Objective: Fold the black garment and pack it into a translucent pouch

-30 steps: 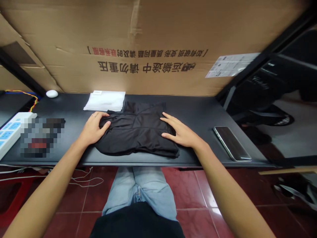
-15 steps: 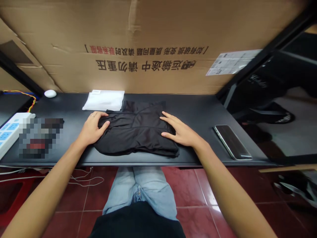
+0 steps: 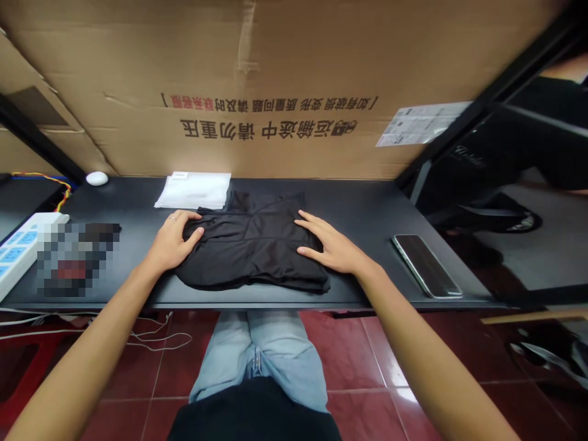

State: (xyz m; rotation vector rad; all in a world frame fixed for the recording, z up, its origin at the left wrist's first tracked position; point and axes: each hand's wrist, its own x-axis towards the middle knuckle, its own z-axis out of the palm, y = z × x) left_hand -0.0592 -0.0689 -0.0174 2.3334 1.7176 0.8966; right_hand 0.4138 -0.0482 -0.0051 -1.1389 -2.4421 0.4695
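A folded black garment lies on the black desk in front of me. My left hand rests on the garment's left edge, fingers curled lightly over the cloth, thumb on top. My right hand lies flat on its right side with the fingers stretched out and spread. A flat clear plastic bag lies just behind the garment, at its far left corner.
A phone lies face up at the desk's right end. A white power strip and a blurred-out item sit at the left, a white mouse behind them. A large cardboard sheet stands along the back.
Both hands stay on the garment where they were. Only the view has shifted slightly.
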